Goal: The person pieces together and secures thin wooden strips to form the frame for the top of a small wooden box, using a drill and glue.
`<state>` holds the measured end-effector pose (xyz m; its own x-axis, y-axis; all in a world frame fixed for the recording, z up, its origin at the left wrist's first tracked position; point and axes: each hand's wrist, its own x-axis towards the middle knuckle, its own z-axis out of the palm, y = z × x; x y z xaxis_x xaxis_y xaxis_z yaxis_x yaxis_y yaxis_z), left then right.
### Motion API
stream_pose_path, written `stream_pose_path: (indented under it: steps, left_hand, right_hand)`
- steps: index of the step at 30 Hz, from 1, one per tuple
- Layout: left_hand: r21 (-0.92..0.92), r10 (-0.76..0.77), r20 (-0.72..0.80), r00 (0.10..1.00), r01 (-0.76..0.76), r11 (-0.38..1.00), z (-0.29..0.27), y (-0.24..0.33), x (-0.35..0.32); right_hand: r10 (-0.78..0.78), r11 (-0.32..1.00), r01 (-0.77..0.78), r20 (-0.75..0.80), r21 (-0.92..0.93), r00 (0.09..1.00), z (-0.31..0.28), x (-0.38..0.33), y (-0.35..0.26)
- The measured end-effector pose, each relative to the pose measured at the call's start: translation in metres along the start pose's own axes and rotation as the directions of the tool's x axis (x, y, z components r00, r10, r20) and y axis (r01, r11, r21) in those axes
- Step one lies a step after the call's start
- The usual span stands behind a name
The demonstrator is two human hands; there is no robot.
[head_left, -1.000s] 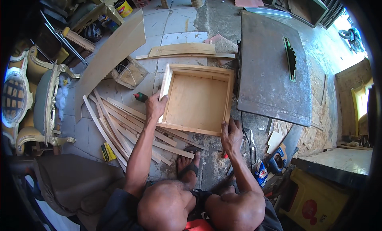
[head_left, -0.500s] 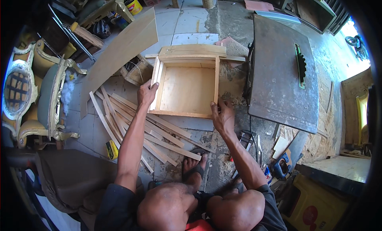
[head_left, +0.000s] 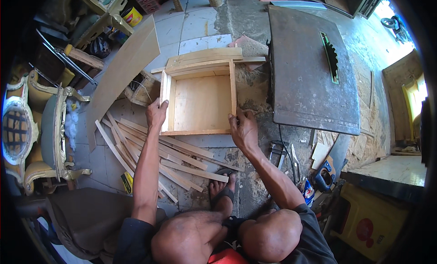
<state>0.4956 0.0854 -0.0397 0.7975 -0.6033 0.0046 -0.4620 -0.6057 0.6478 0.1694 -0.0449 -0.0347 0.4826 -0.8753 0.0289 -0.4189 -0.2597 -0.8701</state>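
Note:
A shallow, open wooden drawer box (head_left: 203,105) lies ahead of me with its pale bottom panel facing up. My left hand (head_left: 156,115) grips its left wall close to the near corner, thumb over the top edge. At the near right corner, my right hand (head_left: 244,130) holds the frame with its thumb against the outside and fingers curled. Against the far side of the box rest a flat wooden board (head_left: 205,57) and a long thin strip (head_left: 252,60). How the box is supported underneath is hidden.
Several loose wooden strips (head_left: 195,170) lie between my left arm and foot. A table saw (head_left: 305,68) with a toothed blade (head_left: 331,59) stands to the right. A handsaw (head_left: 325,175) and clamp (head_left: 276,151) lie nearer. A plywood sheet (head_left: 123,73) and carved chair (head_left: 45,132) occupy the left.
The whole view has shifted, so the box, table saw and floor appear farther left. Both hands keep their hold on the box, with little visible change in grip.

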Motion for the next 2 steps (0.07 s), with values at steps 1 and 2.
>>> stream_pose_path:
  steps: [1,2]
  left_hand:
    - [-0.001,0.014,-0.001,1.000,-0.014,1.000,-0.0015,0.0004,0.0008]
    - [0.002,0.019,0.002,1.000,-0.019,1.000,-0.0010,0.0015,0.0018]
  right_hand:
    - [0.001,1.000,-0.001,0.002,-0.008,1.000,0.0002,-0.0009,-0.0006]
    - [0.002,1.000,-0.002,0.004,-0.016,1.000,0.0002,-0.0025,-0.0012]
